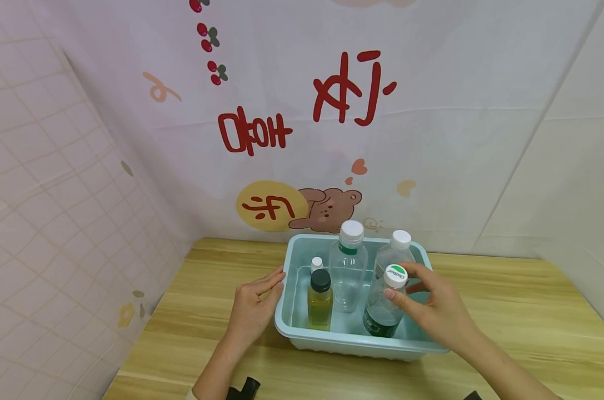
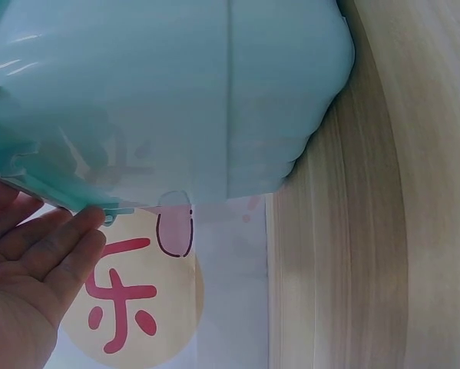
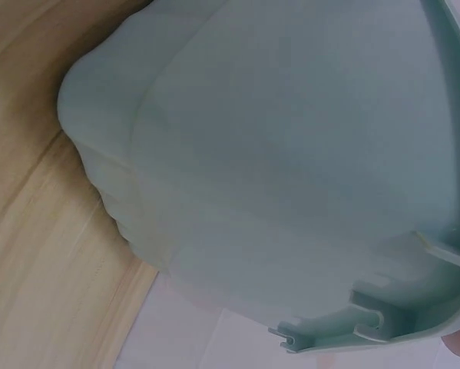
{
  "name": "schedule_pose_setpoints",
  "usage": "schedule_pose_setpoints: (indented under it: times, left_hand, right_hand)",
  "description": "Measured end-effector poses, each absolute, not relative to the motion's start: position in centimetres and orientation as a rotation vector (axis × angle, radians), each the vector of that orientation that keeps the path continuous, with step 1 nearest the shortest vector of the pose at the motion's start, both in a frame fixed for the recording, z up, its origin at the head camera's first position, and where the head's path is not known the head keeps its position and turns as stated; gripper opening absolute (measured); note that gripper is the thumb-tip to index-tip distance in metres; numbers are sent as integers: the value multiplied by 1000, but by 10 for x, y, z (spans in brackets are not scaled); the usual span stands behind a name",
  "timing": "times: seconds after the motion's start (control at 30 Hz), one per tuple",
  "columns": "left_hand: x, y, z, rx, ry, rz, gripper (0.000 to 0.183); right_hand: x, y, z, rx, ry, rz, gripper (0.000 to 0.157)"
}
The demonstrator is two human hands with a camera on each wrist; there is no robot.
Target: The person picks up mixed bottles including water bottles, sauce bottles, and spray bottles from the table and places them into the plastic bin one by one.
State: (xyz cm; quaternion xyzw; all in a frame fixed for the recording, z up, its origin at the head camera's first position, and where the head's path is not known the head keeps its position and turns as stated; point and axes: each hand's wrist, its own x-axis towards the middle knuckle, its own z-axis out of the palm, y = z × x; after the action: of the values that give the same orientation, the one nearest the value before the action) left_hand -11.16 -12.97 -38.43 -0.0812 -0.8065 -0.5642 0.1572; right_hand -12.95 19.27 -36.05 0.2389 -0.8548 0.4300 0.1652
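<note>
A light blue plastic bin (image 1: 352, 336) sits on the wooden table with bottles standing inside. My right hand (image 1: 444, 311) reaches over its right side and pinches the white and green cap of a clear plastic bottle (image 1: 383, 308) between thumb and fingers. This bottle leans slightly in the front right part of the bin. At the bin's left rim rests my left hand (image 1: 254, 308), its fingers fairly straight; the left wrist view shows the fingertips (image 2: 91, 219) at the rim. Only a sliver of the right hand appears in the right wrist view, beside the bin wall (image 3: 291, 154).
Also in the bin are a tall clear bottle (image 1: 349, 272), another white-capped clear bottle (image 1: 389, 256), a dark-capped bottle of yellow liquid (image 1: 320, 305) and a small white-capped bottle (image 1: 317, 264). A printed cloth (image 1: 432, 139) hangs behind the table (image 1: 522, 311).
</note>
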Motion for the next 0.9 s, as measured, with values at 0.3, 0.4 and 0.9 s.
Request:
schedule_pose_setpoints:
  times: [0.3,0.4,0.9]
  left_hand:
    - [-107,-128,-377,-202,-2336,-1600,24]
    - [-108,-127,-377,-202,-2341,-1593,24]
    - [-121,-146,-406,-266,-2317,-1440,25]
  right_hand:
    - [-126,196,-357,701,-2459,1189,46]
    - [-124,198,-355,687,-2479,1170,48]
    - [-126,225,-345,708,-2489,1117,45]
